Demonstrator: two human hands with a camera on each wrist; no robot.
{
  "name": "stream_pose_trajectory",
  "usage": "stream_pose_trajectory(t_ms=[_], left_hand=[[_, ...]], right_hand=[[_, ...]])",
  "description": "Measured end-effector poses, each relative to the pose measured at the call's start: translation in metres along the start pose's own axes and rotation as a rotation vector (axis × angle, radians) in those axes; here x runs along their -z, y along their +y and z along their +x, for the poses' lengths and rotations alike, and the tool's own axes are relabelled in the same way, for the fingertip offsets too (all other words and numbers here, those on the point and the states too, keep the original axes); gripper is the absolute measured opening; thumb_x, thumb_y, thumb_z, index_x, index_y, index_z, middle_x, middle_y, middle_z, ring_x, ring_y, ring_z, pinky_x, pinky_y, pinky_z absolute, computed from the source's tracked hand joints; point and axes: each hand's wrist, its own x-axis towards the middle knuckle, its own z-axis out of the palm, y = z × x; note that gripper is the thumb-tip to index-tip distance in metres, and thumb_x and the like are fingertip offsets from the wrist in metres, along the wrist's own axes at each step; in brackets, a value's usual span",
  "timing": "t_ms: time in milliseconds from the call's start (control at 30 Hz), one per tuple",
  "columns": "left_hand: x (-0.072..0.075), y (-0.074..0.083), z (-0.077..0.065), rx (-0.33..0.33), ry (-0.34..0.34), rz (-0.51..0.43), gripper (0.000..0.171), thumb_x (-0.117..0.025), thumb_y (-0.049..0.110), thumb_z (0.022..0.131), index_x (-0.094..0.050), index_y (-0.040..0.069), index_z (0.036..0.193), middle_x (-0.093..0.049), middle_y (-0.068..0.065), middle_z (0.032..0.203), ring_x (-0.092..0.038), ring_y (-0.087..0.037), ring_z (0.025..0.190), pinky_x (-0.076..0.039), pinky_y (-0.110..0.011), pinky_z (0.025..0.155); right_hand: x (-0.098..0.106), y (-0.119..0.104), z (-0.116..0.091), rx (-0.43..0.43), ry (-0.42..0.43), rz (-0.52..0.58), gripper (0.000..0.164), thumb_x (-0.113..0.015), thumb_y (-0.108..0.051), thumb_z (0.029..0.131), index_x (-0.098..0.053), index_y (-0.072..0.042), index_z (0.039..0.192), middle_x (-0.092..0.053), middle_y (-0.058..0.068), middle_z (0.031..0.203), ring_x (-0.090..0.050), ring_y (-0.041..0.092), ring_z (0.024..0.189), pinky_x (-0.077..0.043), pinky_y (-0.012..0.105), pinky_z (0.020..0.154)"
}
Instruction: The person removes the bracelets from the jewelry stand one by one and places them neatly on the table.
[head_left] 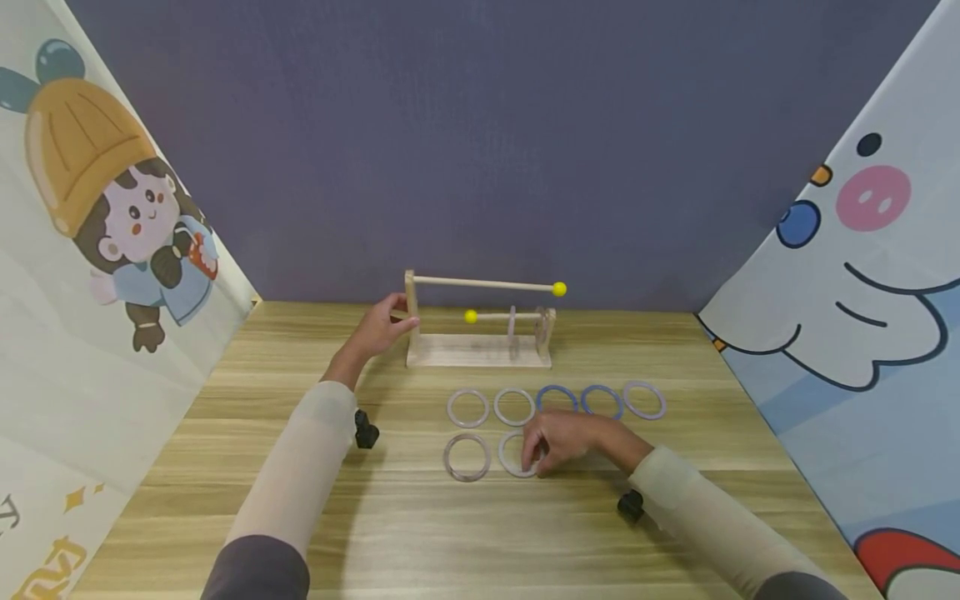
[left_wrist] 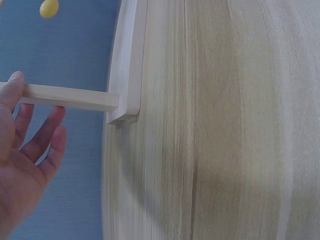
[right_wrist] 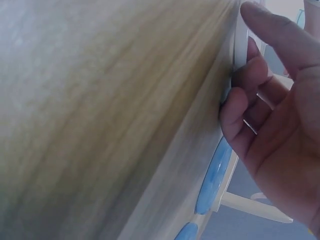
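Note:
A wooden stand [head_left: 478, 352] has two horizontal pegs, each tipped with a yellow ball. My left hand [head_left: 380, 327] grips its left upright post [left_wrist: 75, 97], thumb on one side and fingertips on the other. On the lower peg hang a pale ring [head_left: 512, 322] and, by the right post, at least one more translucent ring. My right hand [head_left: 562, 440] pinches the right edge of a whitish ring [head_left: 512, 471] on the table, thumb against fingers. In the right wrist view, the thumb and fingertips close around that ring [right_wrist: 241, 47], seen edge-on.
More rings lie on the wooden table [head_left: 405, 533]: a brownish ring [head_left: 447, 467] at left, pale rings behind, two blue rings [head_left: 557, 388] [head_left: 602, 388] and a lilac ring [head_left: 663, 403] at right. A dark panel [head_left: 480, 150] stands behind; printed panels flank both sides.

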Motion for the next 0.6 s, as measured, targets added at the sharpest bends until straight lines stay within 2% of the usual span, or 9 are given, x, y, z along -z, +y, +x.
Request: stream_pose_trajectory(t_ms=[367,533,600], left_hand=[[0.0,0.0,0.0,0.008,-0.005,-0.009,0.049,-0.063,0.02,0.103,-0.045,0.001,0.145,-0.053,-0.022,0.139,-0.055,-0.042,0.127,-0.05,-0.054,0.106],[0.0,0.001,-0.001,0.007,-0.01,-0.007,0.051,-0.062,0.022,0.103,-0.043,0.001,0.147,-0.052,-0.022,0.14,-0.054,-0.041,0.128,-0.05,-0.054,0.106],[0.0,0.001,-0.001,0.006,-0.009,-0.007,0.051,-0.062,0.021,0.103,-0.043,0.001,0.146,-0.052,-0.022,0.14,-0.055,-0.042,0.128,-0.05,-0.054,0.106]], right_hand=[[0.001,0.004,-0.001,0.014,0.001,0.081,0.016,-0.084,-0.008,0.08,-0.083,-0.018,0.093,-0.068,-0.007,0.085,-0.058,-0.006,0.077,-0.054,0.016,0.07],[0.011,0.001,-0.002,0.044,0.046,0.103,0.014,-0.081,-0.007,0.083,-0.081,-0.014,0.095,-0.071,-0.002,0.087,-0.058,-0.005,0.077,-0.055,0.017,0.068],[0.014,0.0,-0.001,0.06,0.085,0.073,0.013,-0.08,-0.009,0.085,-0.081,-0.015,0.097,-0.073,-0.001,0.089,-0.058,-0.006,0.077,-0.055,0.017,0.068]])
